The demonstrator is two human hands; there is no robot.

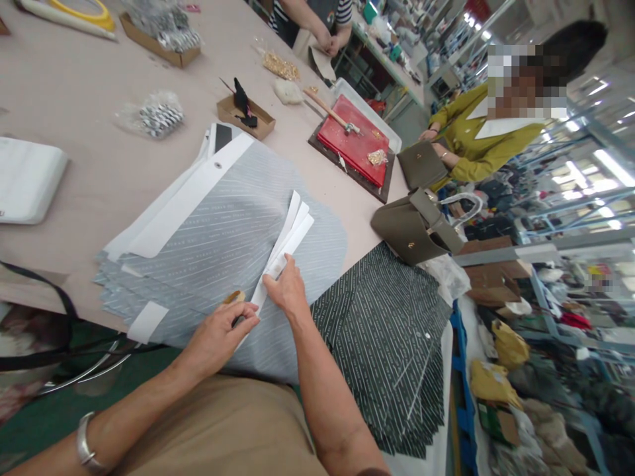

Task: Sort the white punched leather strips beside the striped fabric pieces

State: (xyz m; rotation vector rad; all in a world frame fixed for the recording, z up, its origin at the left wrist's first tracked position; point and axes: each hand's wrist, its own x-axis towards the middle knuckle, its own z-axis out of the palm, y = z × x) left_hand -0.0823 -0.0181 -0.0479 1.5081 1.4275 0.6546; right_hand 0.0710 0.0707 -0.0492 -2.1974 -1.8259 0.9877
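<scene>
White strips [297, 225], fanned out at their far end, lie over the stack of grey-blue printed lining sheets [208, 231]. My right hand [288, 287] grips these strips near their middle, thumb and fingers closed on them. At their near end is my left hand [221, 337], its fingers curled and the fingertips touching the strip edge. A brown, rounded piece [235, 297] shows beside its knuckles; what the fingers close on is mostly hidden. Along the stack's left part runs a wide white band [198, 198] with a snap-like dot.
Dark striped sheets [381, 344] lie to the right, with an olive handbag [417, 228] behind. Beyond are a red board [354, 139] with a hammer [332, 112], a cardboard tray [245, 116] and bagged metal parts [159, 116]. Two people work across the table.
</scene>
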